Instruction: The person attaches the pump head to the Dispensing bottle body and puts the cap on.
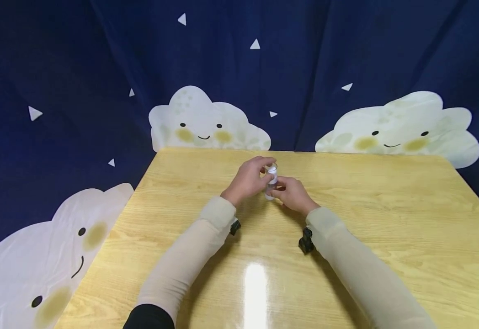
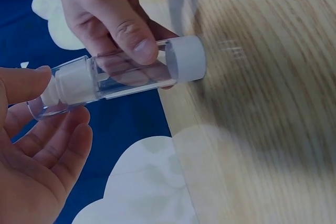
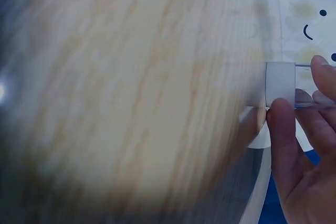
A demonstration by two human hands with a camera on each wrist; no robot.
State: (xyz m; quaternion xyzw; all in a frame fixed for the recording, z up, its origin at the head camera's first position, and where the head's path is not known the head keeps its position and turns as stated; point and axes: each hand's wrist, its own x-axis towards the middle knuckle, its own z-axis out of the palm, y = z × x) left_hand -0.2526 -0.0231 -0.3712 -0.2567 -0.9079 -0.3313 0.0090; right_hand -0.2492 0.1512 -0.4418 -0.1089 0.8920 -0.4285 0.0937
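A small clear bottle with a white base stands upright at the tabletop, close to the far edge. Over its white neck sits a transparent cap. My left hand pinches this cap between thumb and fingers. Lower down, my right hand grips the clear body, its thumb and fingers on opposite sides. Through the see-through wall, the right fingers show behind the bottle. In the right wrist view, one right fingertip touches the white base.
The wooden table stretches out around both arms. Behind its far edge hangs a dark blue curtain printed with white clouds and triangles. A small black device is worn under the right wrist, another under the left.
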